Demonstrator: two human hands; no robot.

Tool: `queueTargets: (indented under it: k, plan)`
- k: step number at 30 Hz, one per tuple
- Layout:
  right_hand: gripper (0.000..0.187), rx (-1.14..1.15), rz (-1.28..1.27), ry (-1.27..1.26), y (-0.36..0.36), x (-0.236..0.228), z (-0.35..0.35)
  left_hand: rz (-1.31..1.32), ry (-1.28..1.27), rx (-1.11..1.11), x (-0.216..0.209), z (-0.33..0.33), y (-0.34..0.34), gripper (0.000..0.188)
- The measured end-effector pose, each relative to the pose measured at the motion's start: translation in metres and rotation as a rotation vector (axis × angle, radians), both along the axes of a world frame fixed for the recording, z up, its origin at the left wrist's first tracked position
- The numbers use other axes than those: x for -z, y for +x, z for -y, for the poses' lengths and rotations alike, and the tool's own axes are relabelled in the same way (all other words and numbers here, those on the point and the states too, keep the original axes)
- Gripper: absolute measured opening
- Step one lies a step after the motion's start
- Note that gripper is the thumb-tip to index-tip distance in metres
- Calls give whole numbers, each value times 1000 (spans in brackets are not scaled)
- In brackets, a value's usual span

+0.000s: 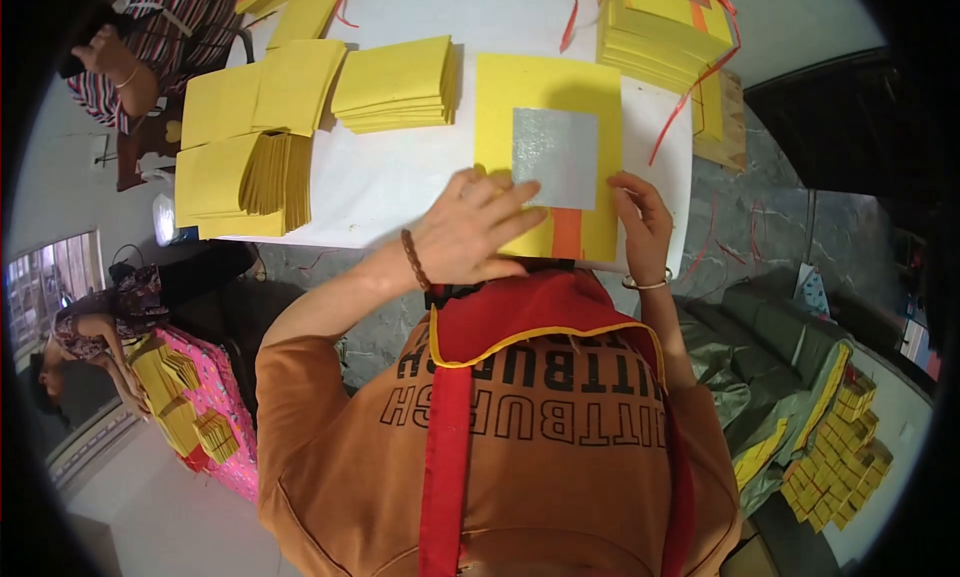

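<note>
A yellow paper sheet [496, 87] with a silver square [556, 157] and an orange strip [566, 235] lies before me at the table's near edge. Whether it is one sheet or a stack, I cannot tell. My left hand [478, 222] rests on its lower left part, fingers spread, the tips reaching over the silver square and close to the strip. At the right edge, my right hand [645, 222] has bent fingers closed at the paper's side. A brown beaded bracelet circles my left wrist, and a bangle my right.
Several stacks of yellow paper [395, 85] stand on the white table [375, 187]. A taller yellow stack [655, 37] with red string [672, 122] is at the far right. At left, another person [105, 332] works at a pink table [225, 387]. Yellow bundles [838, 467] lie at lower right.
</note>
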State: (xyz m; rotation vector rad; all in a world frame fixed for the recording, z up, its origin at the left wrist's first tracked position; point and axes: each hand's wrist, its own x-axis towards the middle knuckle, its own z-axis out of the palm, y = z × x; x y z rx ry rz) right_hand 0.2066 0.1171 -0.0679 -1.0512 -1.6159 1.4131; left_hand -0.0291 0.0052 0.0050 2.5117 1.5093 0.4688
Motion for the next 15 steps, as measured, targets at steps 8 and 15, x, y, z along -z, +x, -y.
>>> queueTargets:
  k: [8,15]
  plan:
    - [23,-31,20,96,-1,4,-1,239,55,25,3,0,10,25]
    - [24,-61,-1,56,0,4,-4,464,-115,-81,7,-6,9,11]
